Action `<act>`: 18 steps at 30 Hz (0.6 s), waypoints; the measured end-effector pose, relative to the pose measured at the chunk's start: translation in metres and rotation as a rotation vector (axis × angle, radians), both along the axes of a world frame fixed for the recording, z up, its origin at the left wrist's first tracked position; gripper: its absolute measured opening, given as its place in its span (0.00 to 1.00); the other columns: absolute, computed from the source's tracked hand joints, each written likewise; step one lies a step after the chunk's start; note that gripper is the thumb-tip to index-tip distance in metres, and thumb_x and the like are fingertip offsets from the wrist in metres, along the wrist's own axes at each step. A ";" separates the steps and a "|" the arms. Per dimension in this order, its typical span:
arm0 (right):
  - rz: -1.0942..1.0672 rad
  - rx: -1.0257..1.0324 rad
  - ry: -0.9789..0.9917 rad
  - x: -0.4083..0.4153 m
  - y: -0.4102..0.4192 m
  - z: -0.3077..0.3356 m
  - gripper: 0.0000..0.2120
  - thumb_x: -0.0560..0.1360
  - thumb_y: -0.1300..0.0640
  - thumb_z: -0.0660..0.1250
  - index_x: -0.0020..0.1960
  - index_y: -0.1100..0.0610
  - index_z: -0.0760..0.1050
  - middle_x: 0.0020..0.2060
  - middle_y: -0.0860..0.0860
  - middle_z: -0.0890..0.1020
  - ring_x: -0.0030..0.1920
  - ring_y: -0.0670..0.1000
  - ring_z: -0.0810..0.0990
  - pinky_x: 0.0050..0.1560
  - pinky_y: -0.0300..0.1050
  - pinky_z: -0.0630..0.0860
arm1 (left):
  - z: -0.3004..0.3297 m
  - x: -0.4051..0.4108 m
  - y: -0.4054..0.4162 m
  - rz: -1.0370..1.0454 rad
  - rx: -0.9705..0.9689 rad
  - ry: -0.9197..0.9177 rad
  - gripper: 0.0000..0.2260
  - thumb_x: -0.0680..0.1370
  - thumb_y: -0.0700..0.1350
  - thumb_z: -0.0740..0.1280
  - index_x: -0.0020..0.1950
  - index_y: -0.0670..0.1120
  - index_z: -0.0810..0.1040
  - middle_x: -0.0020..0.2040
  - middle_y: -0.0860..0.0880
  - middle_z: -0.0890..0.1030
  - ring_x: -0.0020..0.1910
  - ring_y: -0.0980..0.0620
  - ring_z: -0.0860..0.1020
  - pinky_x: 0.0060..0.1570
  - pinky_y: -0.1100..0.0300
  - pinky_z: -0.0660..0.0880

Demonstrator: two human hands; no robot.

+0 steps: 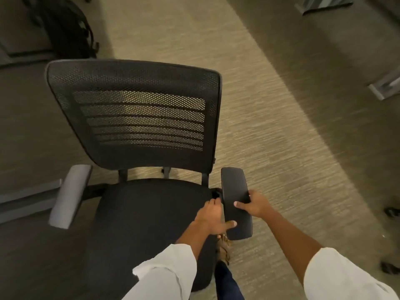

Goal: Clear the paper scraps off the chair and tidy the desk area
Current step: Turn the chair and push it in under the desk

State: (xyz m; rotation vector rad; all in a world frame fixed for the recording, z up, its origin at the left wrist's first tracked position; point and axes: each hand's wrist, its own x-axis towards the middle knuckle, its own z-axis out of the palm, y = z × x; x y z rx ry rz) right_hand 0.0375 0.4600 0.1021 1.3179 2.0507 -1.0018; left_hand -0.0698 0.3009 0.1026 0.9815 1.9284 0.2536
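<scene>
No readable text, labels, brands, numbers or signs anywhere in view. Nothing legible on the chair (pixel 134 118), its armrests or the carpet (pixel 270 118).

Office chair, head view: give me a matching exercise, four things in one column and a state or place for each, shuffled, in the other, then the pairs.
1 backrest
2 seat
3 near armrest
4 far armrest

a grey pad, no hand on it
b held by both hands
c black cushion, no scraps visible
d perforated mesh

Pairs: 1-d, 2-c, 3-b, 4-a. The left hand and right hand both hold the near armrest.
</scene>
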 end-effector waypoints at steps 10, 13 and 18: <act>-0.191 -0.324 0.168 0.009 0.018 -0.019 0.23 0.72 0.53 0.77 0.62 0.60 0.74 0.52 0.52 0.81 0.54 0.53 0.80 0.54 0.49 0.79 | -0.033 0.016 0.049 0.847 -0.014 -0.565 0.29 0.71 0.48 0.77 0.68 0.42 0.73 0.62 0.44 0.80 0.59 0.45 0.79 0.61 0.46 0.77; -0.265 -0.448 0.210 0.014 0.020 -0.020 0.17 0.72 0.55 0.77 0.57 0.55 0.74 0.50 0.49 0.81 0.48 0.46 0.80 0.43 0.40 0.78 | -0.041 0.019 0.047 0.947 -0.007 -0.684 0.30 0.71 0.45 0.78 0.69 0.40 0.73 0.61 0.43 0.81 0.58 0.44 0.81 0.61 0.45 0.78; -0.432 -0.709 0.276 0.017 0.023 -0.025 0.20 0.74 0.61 0.74 0.64 0.61 0.76 0.57 0.56 0.84 0.56 0.53 0.83 0.53 0.47 0.82 | -0.051 0.020 0.040 1.045 0.018 -0.882 0.28 0.69 0.46 0.79 0.66 0.39 0.76 0.57 0.42 0.84 0.56 0.45 0.83 0.59 0.47 0.79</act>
